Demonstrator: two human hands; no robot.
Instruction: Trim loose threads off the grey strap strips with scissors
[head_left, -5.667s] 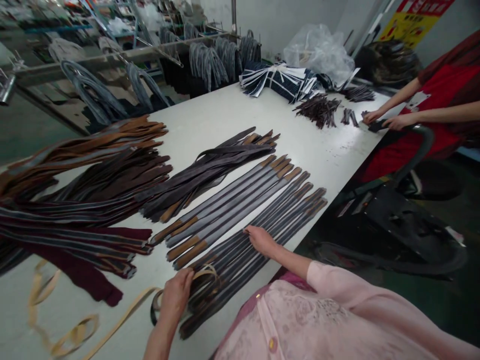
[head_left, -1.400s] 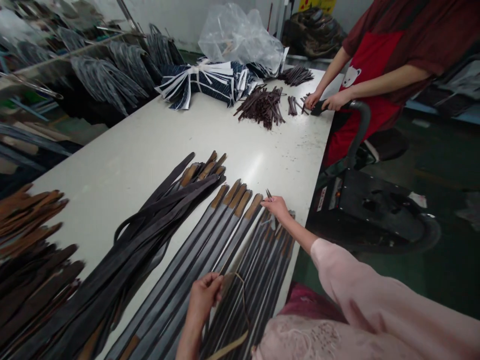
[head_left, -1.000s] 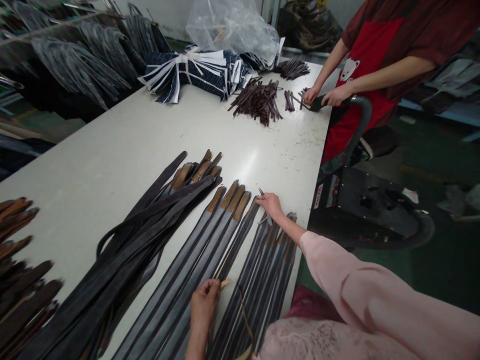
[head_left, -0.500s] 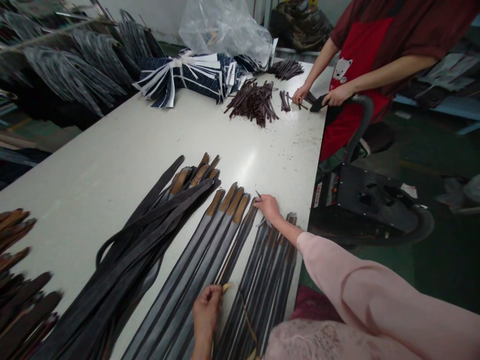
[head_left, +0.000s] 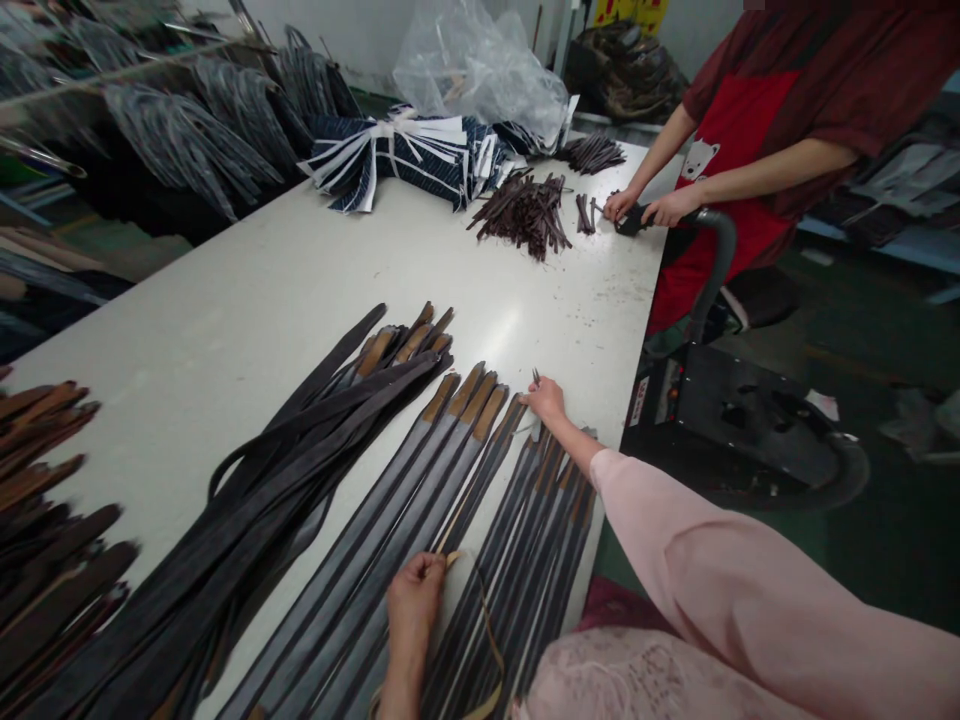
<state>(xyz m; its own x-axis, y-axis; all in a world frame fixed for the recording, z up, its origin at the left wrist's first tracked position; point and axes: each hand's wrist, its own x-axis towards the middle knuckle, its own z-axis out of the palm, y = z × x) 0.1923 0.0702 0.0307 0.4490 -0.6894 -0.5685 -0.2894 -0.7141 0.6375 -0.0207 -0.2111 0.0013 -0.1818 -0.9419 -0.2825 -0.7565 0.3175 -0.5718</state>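
My left hand (head_left: pixel 415 598) is closed in a pinch on a thin yellowish tape (head_left: pixel 454 558), whose loose length curls down towards my lap. This tape runs up along a narrow dark strip (head_left: pixel 480 482). At that strip's far end is my right hand (head_left: pixel 546 400), its fingers closed around a small pointed metal tool (head_left: pixel 535 378); I cannot tell whether it is snips or tweezers. Left of the strip lie several long grey strips (head_left: pixel 405 490) with brown ends, side by side. Another row of dark strips (head_left: pixel 517 540) lies on the right, under my forearm.
A heap of dark straps (head_left: pixel 300 470) and brown strips (head_left: pixel 45 500) lie leftward on the white table (head_left: pixel 225 330). Cut brown pieces (head_left: pixel 525 210) and a tied navy bundle (head_left: pixel 412 155) sit farther back. Across, a co-worker in a red apron (head_left: pixel 742 160) handles a hose-fed tool beside a black machine (head_left: pixel 750 410).
The view has shifted slightly left. My right hand still stays at the strip's far end with the metal tool turned more upright. The co-worker's hands have moved closer together.
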